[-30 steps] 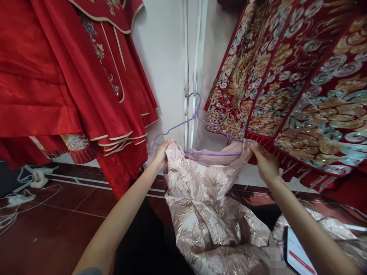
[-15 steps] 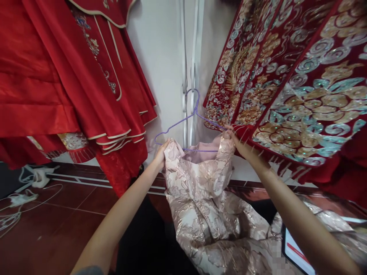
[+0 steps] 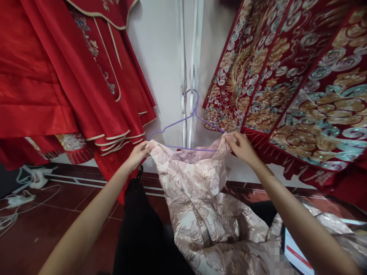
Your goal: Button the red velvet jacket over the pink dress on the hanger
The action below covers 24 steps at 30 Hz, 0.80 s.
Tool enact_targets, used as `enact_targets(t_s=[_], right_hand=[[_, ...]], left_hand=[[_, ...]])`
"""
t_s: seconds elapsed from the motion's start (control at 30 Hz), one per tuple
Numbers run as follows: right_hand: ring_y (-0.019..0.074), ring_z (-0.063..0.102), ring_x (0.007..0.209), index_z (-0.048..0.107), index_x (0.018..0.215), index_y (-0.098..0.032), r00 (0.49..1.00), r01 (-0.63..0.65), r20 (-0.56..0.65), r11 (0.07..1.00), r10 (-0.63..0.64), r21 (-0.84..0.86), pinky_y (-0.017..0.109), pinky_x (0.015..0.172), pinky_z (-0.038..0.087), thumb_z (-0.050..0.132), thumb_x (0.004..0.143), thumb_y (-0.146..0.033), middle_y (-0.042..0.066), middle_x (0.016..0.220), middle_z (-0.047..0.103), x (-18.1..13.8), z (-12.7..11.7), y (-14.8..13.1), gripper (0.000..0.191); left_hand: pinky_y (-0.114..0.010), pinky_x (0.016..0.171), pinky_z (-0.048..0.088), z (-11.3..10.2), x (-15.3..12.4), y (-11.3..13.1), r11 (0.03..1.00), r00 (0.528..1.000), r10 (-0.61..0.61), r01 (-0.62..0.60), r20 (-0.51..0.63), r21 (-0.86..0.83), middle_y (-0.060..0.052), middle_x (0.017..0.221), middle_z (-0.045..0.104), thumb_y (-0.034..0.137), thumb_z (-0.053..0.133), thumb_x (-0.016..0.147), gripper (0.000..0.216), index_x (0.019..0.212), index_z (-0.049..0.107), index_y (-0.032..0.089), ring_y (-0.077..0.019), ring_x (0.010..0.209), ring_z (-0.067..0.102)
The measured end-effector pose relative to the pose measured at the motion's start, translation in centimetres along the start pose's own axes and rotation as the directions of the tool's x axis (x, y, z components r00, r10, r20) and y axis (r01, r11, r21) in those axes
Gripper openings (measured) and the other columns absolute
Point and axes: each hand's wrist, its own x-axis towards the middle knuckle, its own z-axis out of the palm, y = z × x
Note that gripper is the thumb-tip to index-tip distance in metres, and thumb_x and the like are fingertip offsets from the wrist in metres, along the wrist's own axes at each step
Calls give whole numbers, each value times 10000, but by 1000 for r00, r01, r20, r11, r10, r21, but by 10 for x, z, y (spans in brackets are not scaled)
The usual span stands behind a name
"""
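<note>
A pale pink dress (image 3: 190,179) with a metallic floral pattern spreads over my lap, its bodice raised in front of me. My left hand (image 3: 139,152) pinches its left shoulder strap at the end of a purple hanger (image 3: 179,121). My right hand (image 3: 239,144) is closed on the other strap by the hanger's right arm. The hanger runs through the neckline, its lower bar crossing in front of the pink lining. Its hook points up against the white metal uprights.
Red garments (image 3: 48,76) hang at the left, and a sequined red-and-gold garment (image 3: 275,80) hangs at the right. White uprights (image 3: 187,49) stand by the wall. White cables (image 3: 17,208) lie on the tiled floor. A device with a lit screen (image 3: 298,254) rests under my right forearm.
My left hand has moved left and drawn the left strap outward to the hanger's end, widening the neckline. My right hand stays at the right strap, its fingers now more bent.
</note>
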Motion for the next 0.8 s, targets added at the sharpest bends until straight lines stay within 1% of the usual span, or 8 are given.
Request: enact_targets(t_s=[0.07, 0.1, 0.2, 0.33, 0.43, 0.53, 0.67, 0.8], right_hand=[[219, 563, 775, 614, 879, -235, 1000, 4, 9, 1000, -4, 31, 335, 741, 432, 474, 883, -471, 61, 839, 656, 2, -2, 3, 275], [214, 565, 760, 619, 879, -234, 1000, 3, 15, 999, -4, 43, 326, 727, 430, 479, 878, -478, 58, 830, 659, 3, -2, 4, 282], [206, 571, 737, 632, 889, -229, 999, -3, 38, 998, 1, 61, 311, 700, 429, 486, 870, -494, 53, 821, 666, 3, -4, 7, 303], [208, 580, 775, 641, 900, -221, 999, -21, 32, 999, 20, 41, 304, 709, 430, 494, 865, -495, 52, 855, 677, 3, -4, 7, 313], [199, 585, 775, 641, 902, -214, 999, -18, 36, 999, 16, 52, 300, 723, 430, 496, 869, -476, 49, 875, 679, 3, -5, 5, 302], [196, 579, 758, 639, 901, -209, 999, -16, 48, 998, 14, 54, 299, 715, 428, 492, 871, -470, 52, 870, 676, 3, -6, 3, 300], [200, 568, 742, 638, 892, -213, 999, -13, 43, 999, 11, 48, 307, 699, 425, 490, 866, -486, 54, 849, 673, 4, -5, 3, 312], [197, 574, 744, 641, 889, -207, 999, -13, 40, 998, 11, 59, 303, 698, 427, 493, 866, -476, 51, 837, 673, 5, -5, 4, 308]], left_hand=[[-250, 693, 474, -20, 1, -3, 991, 998, 4, 4, -63, 135, -40, 807, 672, 453, 817, 544, 408, 792, 671, 165, -167, 754, 597], [-250, 686, 474, -28, 2, -5, 984, 996, 4, 11, -84, 176, -42, 790, 676, 460, 822, 530, 417, 782, 676, 161, -165, 738, 595], [-257, 689, 482, -39, 6, -7, 979, 994, -17, 39, -111, 200, -49, 789, 689, 462, 832, 505, 439, 789, 692, 157, -168, 727, 602], [-271, 699, 501, -37, 7, -6, 986, 994, -27, 43, -103, 161, -54, 802, 694, 479, 833, 489, 459, 795, 701, 164, -181, 745, 616], [-276, 707, 507, -34, 8, -6, 989, 996, 2, 12, -93, 144, -62, 836, 700, 505, 816, 515, 477, 836, 709, 169, -184, 768, 625], [-282, 717, 503, -31, 13, -5, 990, 993, 40, -24, -107, 141, -64, 862, 707, 510, 806, 532, 484, 865, 717, 170, -189, 782, 626], [-274, 681, 475, -27, 18, -4, 984, 990, 43, -18, -135, 178, -65, 764, 700, 472, 814, 534, 417, 788, 723, 154, -187, 719, 608], [-282, 646, 470, -26, 16, -4, 978, 989, -14, 45, -149, 205, -48, 699, 678, 435, 812, 551, 354, 740, 707, 154, -173, 653, 594]])
